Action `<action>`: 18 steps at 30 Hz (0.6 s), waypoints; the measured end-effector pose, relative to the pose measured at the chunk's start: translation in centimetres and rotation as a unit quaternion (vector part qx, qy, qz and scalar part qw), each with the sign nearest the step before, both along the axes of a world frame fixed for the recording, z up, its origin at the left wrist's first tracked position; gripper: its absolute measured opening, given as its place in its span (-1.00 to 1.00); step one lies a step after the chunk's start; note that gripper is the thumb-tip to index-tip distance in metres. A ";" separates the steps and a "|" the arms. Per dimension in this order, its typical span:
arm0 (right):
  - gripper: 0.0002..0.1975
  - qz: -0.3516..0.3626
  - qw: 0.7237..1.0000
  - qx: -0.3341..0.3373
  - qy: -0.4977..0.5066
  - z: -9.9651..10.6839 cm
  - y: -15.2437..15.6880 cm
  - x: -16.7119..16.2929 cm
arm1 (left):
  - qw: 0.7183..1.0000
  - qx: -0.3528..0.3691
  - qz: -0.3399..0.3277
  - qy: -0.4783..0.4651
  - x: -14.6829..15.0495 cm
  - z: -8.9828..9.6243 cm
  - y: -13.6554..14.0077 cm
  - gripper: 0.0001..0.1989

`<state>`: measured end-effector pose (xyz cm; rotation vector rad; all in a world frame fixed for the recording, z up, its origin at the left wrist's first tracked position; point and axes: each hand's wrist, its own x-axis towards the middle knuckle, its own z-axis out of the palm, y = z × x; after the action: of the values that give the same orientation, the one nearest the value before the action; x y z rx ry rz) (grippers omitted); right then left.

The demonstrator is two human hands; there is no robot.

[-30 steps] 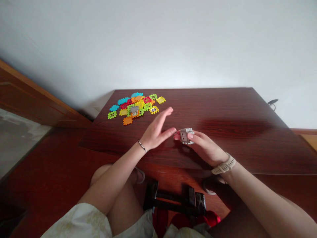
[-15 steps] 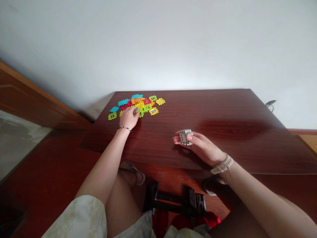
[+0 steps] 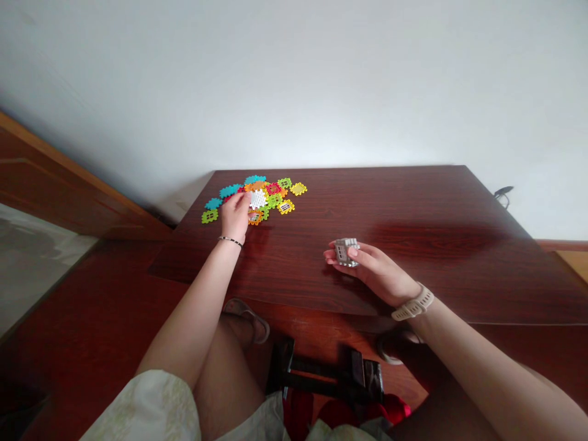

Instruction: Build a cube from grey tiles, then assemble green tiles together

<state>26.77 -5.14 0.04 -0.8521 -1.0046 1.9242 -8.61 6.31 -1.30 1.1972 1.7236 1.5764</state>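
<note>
Left hand (image 3: 235,214) at far left of dark wooden table (image 3: 413,208), fingers pinching a white interlocking tile (image 3: 258,198) raised over the pile of coloured plastic tiles (image 3: 275,195). Right hand (image 3: 376,272) near table centre, gripping a small grey block assembly (image 3: 345,252). Beige watch (image 3: 413,304) on right wrist; thin bracelet (image 3: 229,241) on left.

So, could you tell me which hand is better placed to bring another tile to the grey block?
Probably the left hand: its fingers pinch a white square tile at the colourful tile pile, while the right hand holds the small grey block.
</note>
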 end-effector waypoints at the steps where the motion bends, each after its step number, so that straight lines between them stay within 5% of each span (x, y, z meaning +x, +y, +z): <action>1: -0.54 0.000 1.000 -0.003 -0.002 0.0 0.1 0.0 | 0.996 -0.004 -0.020 -0.084 0.5 0.0 -0.2 -0.64; 6: -0.54 0.002 1.000 -0.011 -0.018 -0.1 0.4 0.0 | 0.960 -0.009 -0.146 -0.240 3.7 0.2 -2.3 -0.52; 18: -0.49 0.071 0.997 -0.012 -0.020 -0.1 0.4 -0.2 | 0.933 0.001 -0.357 -0.049 8.4 1.4 -6.6 -0.62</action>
<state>26.57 -4.78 -0.03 -0.8553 -1.0939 2.0488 -0.21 -0.28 0.10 1.4894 1.0301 1.1549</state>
